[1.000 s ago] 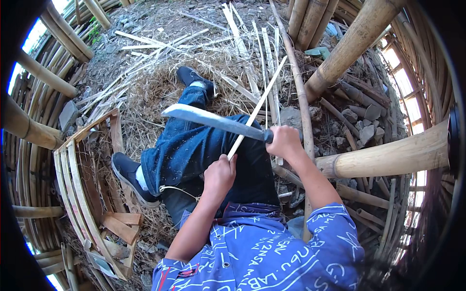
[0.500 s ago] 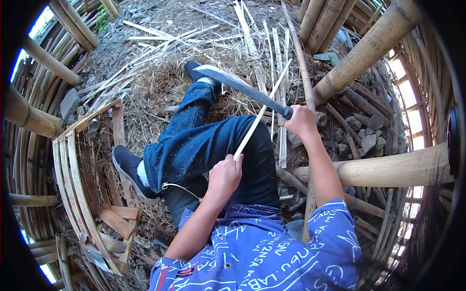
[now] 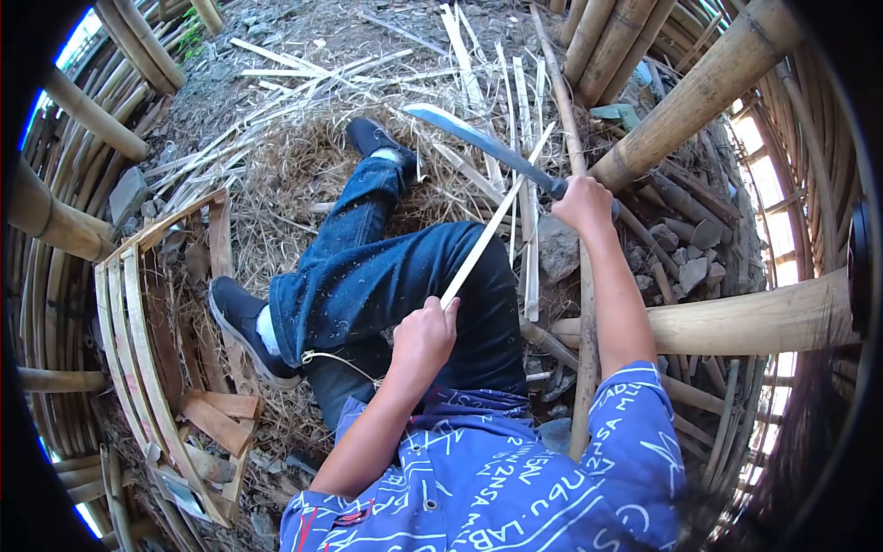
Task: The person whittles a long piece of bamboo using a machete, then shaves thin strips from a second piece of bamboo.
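Observation:
My left hand (image 3: 424, 339) is closed round the lower end of a pale bamboo strip (image 3: 487, 232), which slants up and to the right above my bent knee. The fingers of my right hand (image 3: 584, 204) are wrapped round the dark handle of a long machete (image 3: 487, 143). Its blade points up and to the left and crosses the strip near the strip's upper part. Whether blade and strip touch, I cannot tell. The lower end of the strip is hidden inside my left fist.
A slatted wooden crate (image 3: 138, 313) lies at the left. Thick bamboo poles (image 3: 717, 83) stand around, one (image 3: 736, 317) reaching in from the right. Loose strips (image 3: 469, 64) and shavings cover the ground ahead. Stones (image 3: 694, 274) lie at the right.
My right hand has moved slightly up and to the right with the machete, and the blade tip has shifted right and up. My left hand and the strip have hardly moved.

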Tool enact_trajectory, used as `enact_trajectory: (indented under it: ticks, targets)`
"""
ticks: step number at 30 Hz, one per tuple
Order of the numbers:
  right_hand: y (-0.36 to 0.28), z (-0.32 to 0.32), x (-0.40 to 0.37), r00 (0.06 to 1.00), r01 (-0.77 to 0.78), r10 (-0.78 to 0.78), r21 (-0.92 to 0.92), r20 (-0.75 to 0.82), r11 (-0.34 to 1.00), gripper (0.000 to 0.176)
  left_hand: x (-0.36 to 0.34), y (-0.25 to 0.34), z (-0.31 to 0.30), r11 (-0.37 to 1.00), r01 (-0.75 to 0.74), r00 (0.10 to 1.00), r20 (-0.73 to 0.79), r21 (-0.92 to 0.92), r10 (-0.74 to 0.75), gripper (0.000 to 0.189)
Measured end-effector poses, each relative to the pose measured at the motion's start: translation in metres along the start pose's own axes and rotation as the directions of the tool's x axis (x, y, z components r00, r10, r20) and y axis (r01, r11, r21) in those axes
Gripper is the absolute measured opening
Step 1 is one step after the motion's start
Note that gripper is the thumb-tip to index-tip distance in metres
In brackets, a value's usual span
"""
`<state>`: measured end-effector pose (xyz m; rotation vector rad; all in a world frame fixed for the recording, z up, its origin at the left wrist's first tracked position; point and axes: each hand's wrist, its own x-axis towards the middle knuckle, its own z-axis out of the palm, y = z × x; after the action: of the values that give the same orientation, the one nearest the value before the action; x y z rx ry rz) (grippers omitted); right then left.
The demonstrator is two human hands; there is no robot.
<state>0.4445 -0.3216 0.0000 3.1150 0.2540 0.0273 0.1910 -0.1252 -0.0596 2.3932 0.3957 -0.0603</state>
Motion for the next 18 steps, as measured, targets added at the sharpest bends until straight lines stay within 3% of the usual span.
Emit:
enact_trajectory:
  ticks: [16, 18]
  targets:
    - [0.006, -0.014, 0.053, 0.985, -0.171, 0.170, 0.036, 0.013, 0.985, 0.032, -0.004, 0.000, -0.005, 0.999, -0.010, 1.000, -0.005, -0.031, 0.010, 0.049]
    - [0.006, -0.015, 0.058, 0.990, -0.142, 0.141, 0.030, 0.008, 0.989, 0.029, -0.003, 0.004, -0.009, 0.997, 0.038, 0.997, 0.065, -0.063, -0.034, 0.047]
